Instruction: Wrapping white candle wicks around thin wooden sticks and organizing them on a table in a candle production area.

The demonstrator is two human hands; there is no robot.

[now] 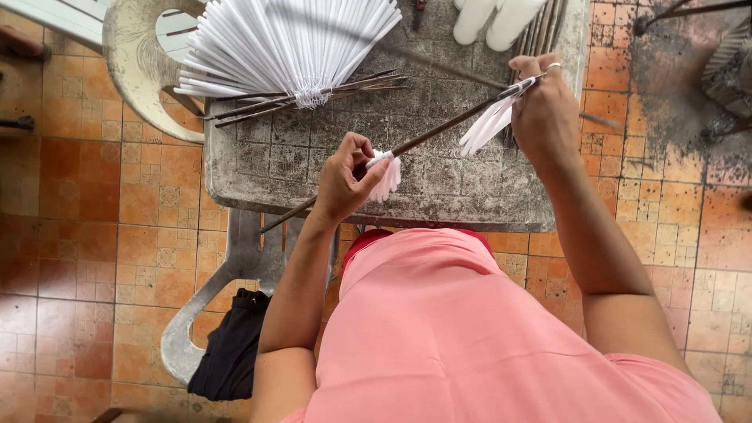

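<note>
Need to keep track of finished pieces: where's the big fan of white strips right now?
In the head view, the fan of white strips lies at the table's far left corner, atop dark sticks, beyond the left hand.

Your left hand (345, 182) sits near the tabletop's (439, 188) near edge, your right hand (544, 110) toward its right edge; a long stick (439, 133) runs between them above the tabletop. A fan of strips (290, 43) lies at the far left corner, over loose sticks (313, 92). Two rolls (497, 19) stand at the far edge.
</note>
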